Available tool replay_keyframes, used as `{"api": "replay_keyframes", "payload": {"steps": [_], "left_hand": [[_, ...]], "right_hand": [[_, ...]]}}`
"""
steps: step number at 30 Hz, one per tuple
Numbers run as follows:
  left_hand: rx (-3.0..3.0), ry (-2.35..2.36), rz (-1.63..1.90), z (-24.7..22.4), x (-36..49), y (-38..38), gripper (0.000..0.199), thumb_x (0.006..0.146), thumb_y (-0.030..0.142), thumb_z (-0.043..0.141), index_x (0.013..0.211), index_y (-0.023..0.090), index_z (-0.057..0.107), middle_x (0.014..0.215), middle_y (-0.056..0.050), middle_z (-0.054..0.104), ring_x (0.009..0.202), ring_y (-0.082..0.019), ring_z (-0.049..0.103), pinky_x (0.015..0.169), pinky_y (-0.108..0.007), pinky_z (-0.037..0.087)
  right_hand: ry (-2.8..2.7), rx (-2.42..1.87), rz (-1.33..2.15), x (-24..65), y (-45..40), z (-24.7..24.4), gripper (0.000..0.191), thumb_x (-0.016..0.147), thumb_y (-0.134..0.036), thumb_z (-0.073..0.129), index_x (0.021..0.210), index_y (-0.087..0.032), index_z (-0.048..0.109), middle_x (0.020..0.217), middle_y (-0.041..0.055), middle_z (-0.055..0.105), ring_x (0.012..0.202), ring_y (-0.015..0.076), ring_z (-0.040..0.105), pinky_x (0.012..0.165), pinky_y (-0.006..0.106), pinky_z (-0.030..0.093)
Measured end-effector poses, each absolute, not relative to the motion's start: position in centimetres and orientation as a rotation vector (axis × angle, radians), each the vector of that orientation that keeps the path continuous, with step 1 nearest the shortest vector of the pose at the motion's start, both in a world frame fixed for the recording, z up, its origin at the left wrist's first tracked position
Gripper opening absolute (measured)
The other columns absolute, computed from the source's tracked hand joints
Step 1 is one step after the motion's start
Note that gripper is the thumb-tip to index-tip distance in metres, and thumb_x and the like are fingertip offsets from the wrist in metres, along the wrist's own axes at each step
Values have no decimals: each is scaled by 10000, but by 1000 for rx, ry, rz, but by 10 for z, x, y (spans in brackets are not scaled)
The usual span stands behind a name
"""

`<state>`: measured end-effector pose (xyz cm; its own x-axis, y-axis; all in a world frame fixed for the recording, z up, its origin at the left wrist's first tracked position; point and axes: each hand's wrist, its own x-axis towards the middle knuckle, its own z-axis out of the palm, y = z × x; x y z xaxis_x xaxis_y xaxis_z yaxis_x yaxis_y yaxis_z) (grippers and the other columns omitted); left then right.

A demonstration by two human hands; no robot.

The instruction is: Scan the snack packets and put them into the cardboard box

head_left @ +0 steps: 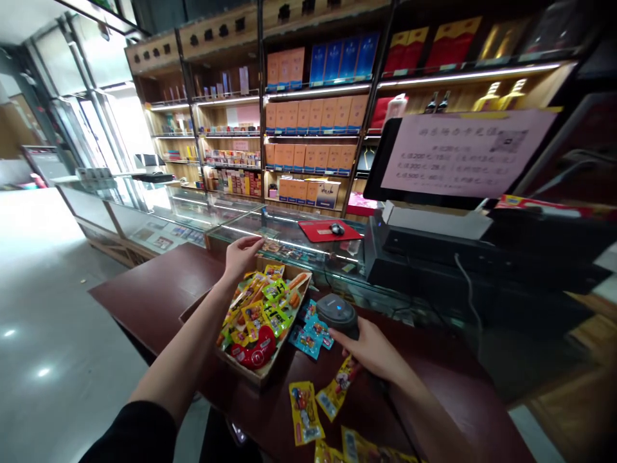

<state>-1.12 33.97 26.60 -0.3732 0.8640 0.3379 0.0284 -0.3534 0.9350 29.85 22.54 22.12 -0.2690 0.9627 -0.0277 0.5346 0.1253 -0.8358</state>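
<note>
My right hand (373, 347) is wrapped round a dark barcode scanner (336, 310) with a small blue light. A yellow snack packet (336, 389) lies just under that hand, and another yellow packet (304, 411) is beside it. My left hand (242, 254) hovers at the far edge of a cardboard box (263, 379), fingers drawn together; what they hold, if anything, is too small to tell. Yellow, green and red snack packets (255, 318) fill the box. Blue packets (308, 337) lie between the box and the scanner.
A brown table (159, 286) bears the box. Behind it runs a glass counter (284, 247) with a red mouse pad (328, 230). At right stands a monitor with a paper sign (443, 154). More yellow packets (357, 447) lie at the near edge.
</note>
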Motion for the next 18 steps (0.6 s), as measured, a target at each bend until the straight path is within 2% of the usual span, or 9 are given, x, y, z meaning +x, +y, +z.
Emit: {"api": "replay_keyframes", "payload": {"steps": [3, 10, 15, 18], "left_hand": [[1283, 1246, 1703, 254, 21, 344, 415, 596, 455, 763, 889, 163, 725, 790, -84, 705, 720, -183, 645, 575, -240, 493], [1553, 1175, 1332, 217, 126, 340, 336, 624, 437, 747, 855, 193, 739, 774, -77, 709, 671, -181, 637, 566, -249, 481], [1901, 1120, 704, 186, 183, 323, 246, 559, 401, 778, 696, 201, 741, 596, -43, 665, 467, -153, 570, 431, -237, 404], [2023, 1147, 304, 174, 195, 312, 266, 505, 422, 793, 609, 190, 717, 507, -31, 623, 364, -138, 514, 390, -242, 381]], "right_hand": [[-1851, -1429, 983, 311, 221, 222, 364, 789, -480, 606, 941, -149, 584, 627, 20, 652, 490, 160, 627, 445, 241, 484], [-1731, -1542, 1020, 360, 209, 214, 341, 817, -476, 576, 910, -149, 550, 620, 14, 639, 427, 139, 608, 405, 222, 471], [-1604, -1655, 1002, 393, 204, 206, 320, 804, -439, 601, 921, -146, 553, 588, 16, 641, 435, 143, 614, 391, 213, 480], [-1584, -1686, 988, 407, 205, 205, 322, 802, -448, 600, 892, -142, 552, 570, 18, 643, 411, 139, 607, 381, 203, 466]]}}
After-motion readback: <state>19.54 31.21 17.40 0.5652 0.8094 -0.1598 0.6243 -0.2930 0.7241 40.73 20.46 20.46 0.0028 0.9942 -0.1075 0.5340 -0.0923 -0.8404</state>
